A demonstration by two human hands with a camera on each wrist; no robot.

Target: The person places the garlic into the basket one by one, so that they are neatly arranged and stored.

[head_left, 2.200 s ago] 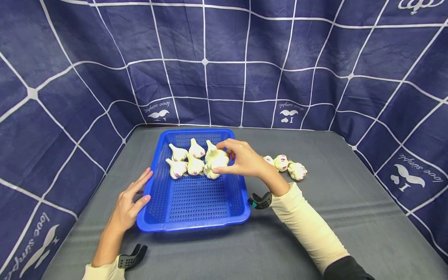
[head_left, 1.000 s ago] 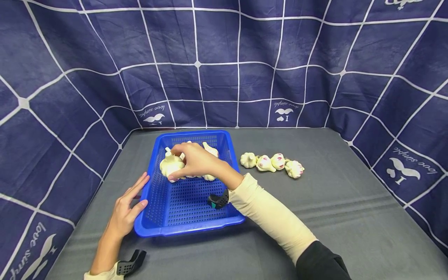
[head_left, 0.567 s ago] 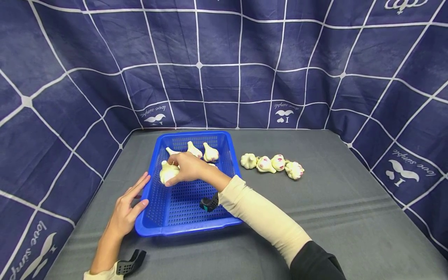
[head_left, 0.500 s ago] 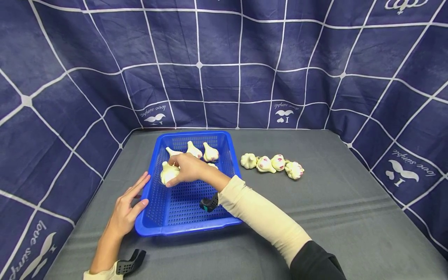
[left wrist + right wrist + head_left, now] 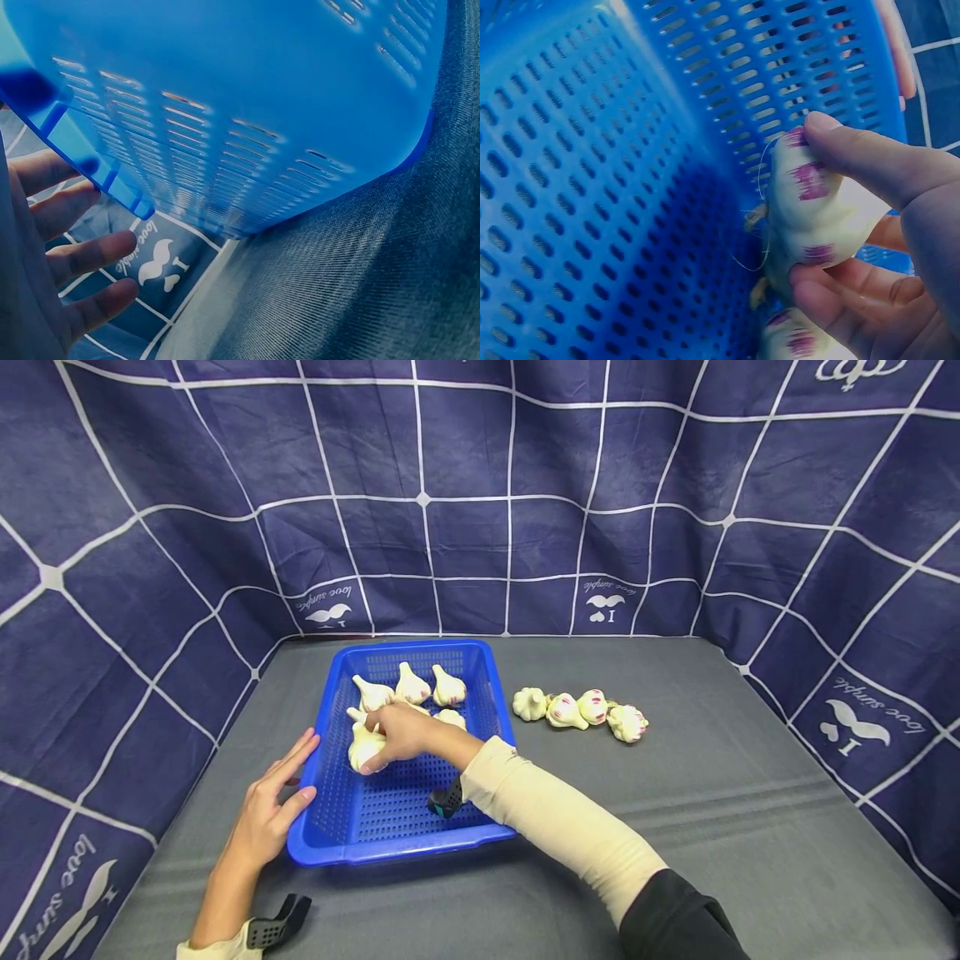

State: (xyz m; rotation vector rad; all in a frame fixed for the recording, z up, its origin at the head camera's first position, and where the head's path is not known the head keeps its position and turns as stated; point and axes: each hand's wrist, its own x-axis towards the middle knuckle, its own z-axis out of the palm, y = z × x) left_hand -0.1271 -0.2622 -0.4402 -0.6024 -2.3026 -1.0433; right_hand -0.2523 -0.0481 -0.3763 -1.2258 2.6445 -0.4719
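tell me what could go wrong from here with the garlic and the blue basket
The garlic bulb in the right hand may slip, since it is held between fingers and thumb. Other bulbs sit close by, so moving it could nudge them out of place. The blue basket might slide if bumped, as the left hand touches only its left side.
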